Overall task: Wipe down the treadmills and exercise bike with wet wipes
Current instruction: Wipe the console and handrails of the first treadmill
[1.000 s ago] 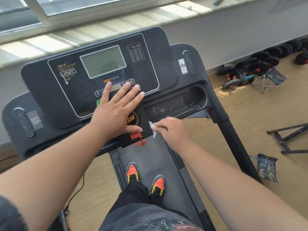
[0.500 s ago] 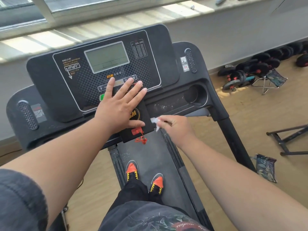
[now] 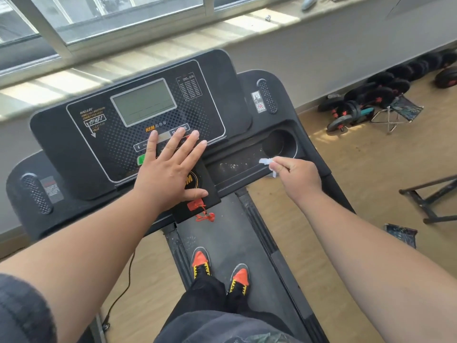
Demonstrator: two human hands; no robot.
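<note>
Head view: right hand (image 3: 295, 175) pinches a small crumpled white wet wipe (image 3: 268, 165) over the black treadmill console's (image 3: 74, 134) dusty tray; flat left hand (image 3: 170, 169) braces the panel. Wiping looks barely begun.

Single head-worn wide-angle view, facing forward and down, close over treadmill (image 3: 247, 100) console, belt and shoes (image 3: 220, 271) at bottom, window (image 3: 99, 18) along top edge, floor at right.
</note>
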